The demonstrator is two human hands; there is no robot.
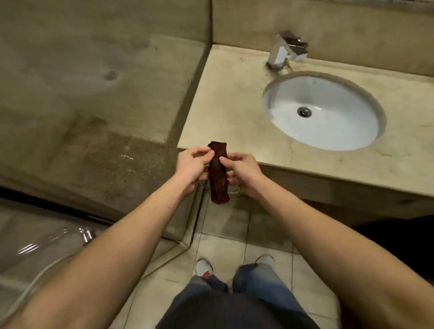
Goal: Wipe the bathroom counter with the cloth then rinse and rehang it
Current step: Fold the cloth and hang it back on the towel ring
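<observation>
At the front-left corner of a beige stone bathroom counter [228,101], a person's left hand [191,165] and right hand [243,169] each pinch a dark reddish-brown cloth [219,174] between thumb and fingertips, the other fingers curled beneath it. The cloth, folded into a narrow strip, runs from 12 to 6 o'clock between the two hands. Its upper end lies over the counter's edge and its lower end hangs in front of a chrome towel ring [234,190] just below that edge; whether it is threaded through the ring cannot be told. It sits at about 8 o'clock from the white oval basin [333,124], well apart from the chrome faucet [287,50] at the basin's 11 o'clock. No water runs, and the counter shows faint marks and no wet streaks. On that evidence the cloth is probably being lifted off its ring, with wiping, rinsing and rehanging all left, though a final rehang cannot be ruled out. The fabric looks thin, limp and finely ribbed; wet or dry is unclear.
</observation>
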